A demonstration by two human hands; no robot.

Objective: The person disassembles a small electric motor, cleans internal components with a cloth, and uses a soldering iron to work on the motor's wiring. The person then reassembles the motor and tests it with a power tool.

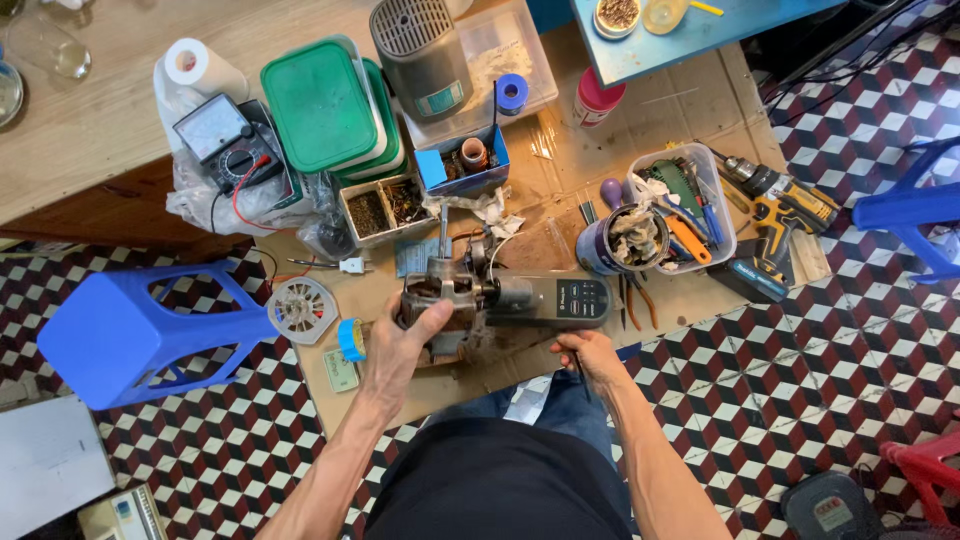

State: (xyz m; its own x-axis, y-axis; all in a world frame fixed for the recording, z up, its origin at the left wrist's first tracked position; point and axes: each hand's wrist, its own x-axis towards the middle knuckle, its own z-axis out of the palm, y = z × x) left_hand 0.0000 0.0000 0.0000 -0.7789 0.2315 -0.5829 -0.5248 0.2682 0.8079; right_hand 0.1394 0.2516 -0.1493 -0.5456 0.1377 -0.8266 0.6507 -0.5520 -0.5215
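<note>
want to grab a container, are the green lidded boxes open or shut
Shut. Both green lidded boxes have their lids on flat, stacked one on the other, nothing of the inside showing.

Bare-metal motor [440, 295] — matt grey plastic housing [555, 300] — on creased cardboard [640, 120].

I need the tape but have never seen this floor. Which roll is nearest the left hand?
Find the cardboard sheet on the tiled floor. The left hand grips an electric motor there; the small tape roll lies just left of that hand. It is blue with a yellow core.
</note>
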